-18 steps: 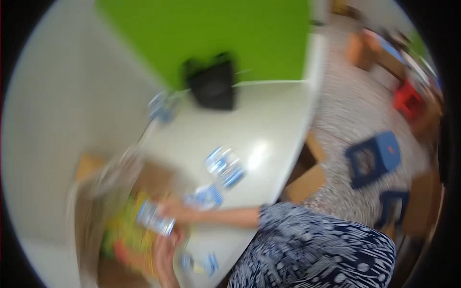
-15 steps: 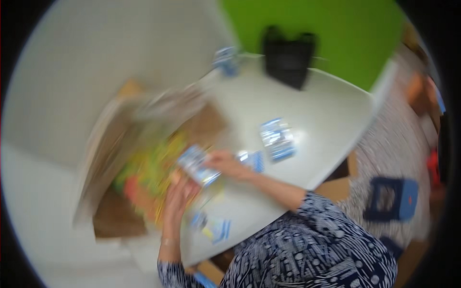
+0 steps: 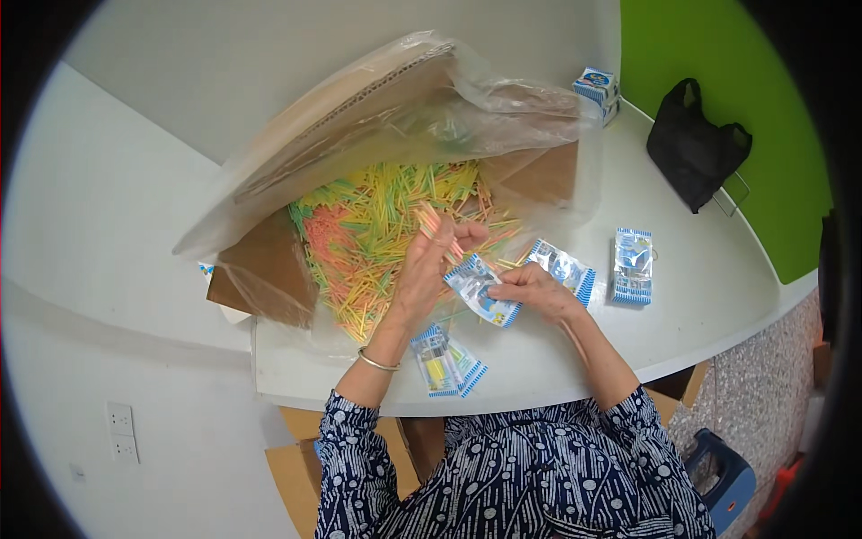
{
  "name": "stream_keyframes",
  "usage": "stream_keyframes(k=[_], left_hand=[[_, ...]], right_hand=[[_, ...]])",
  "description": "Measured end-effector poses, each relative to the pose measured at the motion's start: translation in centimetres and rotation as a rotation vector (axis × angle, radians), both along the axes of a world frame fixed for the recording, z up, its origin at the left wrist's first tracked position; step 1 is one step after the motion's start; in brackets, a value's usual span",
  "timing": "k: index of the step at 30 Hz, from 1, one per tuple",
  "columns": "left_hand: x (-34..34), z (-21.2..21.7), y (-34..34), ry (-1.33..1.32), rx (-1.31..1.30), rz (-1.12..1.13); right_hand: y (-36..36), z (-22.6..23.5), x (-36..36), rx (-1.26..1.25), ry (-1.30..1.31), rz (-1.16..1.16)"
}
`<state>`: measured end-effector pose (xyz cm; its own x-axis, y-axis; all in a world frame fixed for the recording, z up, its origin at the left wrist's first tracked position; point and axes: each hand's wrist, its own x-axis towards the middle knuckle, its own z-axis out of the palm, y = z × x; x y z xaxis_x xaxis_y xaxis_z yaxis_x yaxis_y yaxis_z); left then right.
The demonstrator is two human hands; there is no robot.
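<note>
My left hand (image 3: 420,269) is closed round a small bunch of thin pink and yellow sticks (image 3: 428,218), their ends showing above the fingers. My right hand (image 3: 543,291) pinches a blue-and-white plastic packet (image 3: 478,286), whose top edge meets the lower end of the bunch. Under and beyond my hands lies a big heap of loose thin sticks (image 3: 395,216) in yellow, green and pink, inside an opened cardboard box (image 3: 530,175) with a clear plastic liner (image 3: 377,99). Another blue-and-white packet (image 3: 575,272) lies partly behind my right hand.
Two overlapping packets (image 3: 444,362) with sticks inside lie near the table's front edge. More packets (image 3: 633,267) are stacked at right. A black bag (image 3: 696,144) and small blue-and-white boxes (image 3: 597,87) stand farther back on the white table (image 3: 700,296). A blue stool (image 3: 723,485) stands at lower right.
The view has turned and steadied, so the box now appears more central. My left hand has come up from the heap to the packet's top, with a bunch of sticks showing in it.
</note>
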<state>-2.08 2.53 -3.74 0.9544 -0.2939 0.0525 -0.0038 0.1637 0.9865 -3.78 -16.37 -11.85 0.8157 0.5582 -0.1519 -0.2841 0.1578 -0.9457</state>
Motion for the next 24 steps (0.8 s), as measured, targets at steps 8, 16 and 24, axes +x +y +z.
stream_keyframes(k=[8, 16, 24], left_hand=[[-1.2, -1.6, -0.3, -0.147, 0.121, -0.066], [-0.9, -2.6, 1.2, -0.112, 0.243, -0.149], [0.2, -2.2, 2.5, -0.234, 0.133, 0.114]], right_hand=[[-0.3, 0.2, 0.2, 0.055, 0.045, 0.027], [0.1, -0.8, 0.2, -0.032, -0.086, -0.014], [0.6, 0.8, 1.0, -0.051, -0.169, -0.086]])
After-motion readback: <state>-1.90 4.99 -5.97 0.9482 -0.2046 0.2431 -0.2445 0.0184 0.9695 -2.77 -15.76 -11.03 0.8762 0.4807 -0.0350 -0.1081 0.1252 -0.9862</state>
